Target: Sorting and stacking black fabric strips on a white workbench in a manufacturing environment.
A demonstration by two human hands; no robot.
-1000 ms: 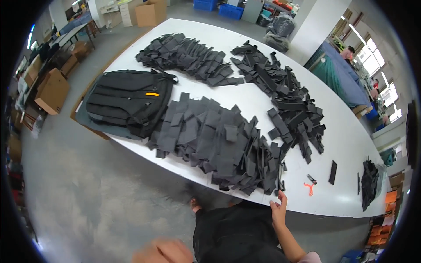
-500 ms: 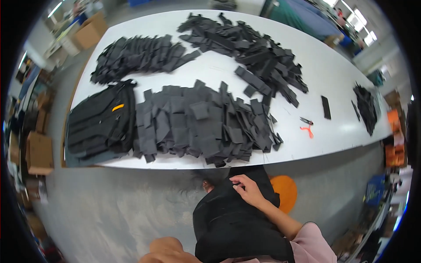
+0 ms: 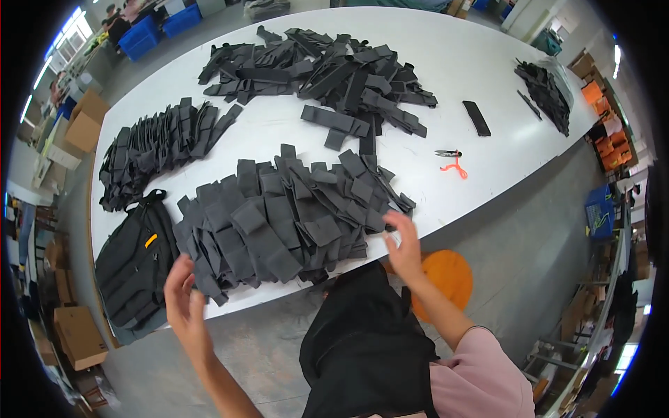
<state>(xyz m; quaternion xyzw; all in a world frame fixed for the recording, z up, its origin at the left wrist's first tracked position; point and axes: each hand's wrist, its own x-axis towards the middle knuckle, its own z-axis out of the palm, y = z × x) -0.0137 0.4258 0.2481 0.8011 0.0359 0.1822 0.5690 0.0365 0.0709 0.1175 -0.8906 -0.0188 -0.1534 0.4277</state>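
Your left grip and right grip, both spread and empty, flank the near pile, its long axis running between them, neither clearly nearer.

Near pile of fabric strips: plain charcoal grey. Left pile: matching charcoal, darker in the folds. Far pile: mixed dark grey and black. Backpack, near left: black, with one bright yellow-orange tab. Counter: plain glossy white. Snips, right: dark, beside a neon orange-red cord. Flat oblong, right: solid black. Bundle, far right: black. Stool seat: solid orange. Apron: black. Right sleeve: pale pink, dark-edged. Floor: mottled grey. Crate, far left: blue.
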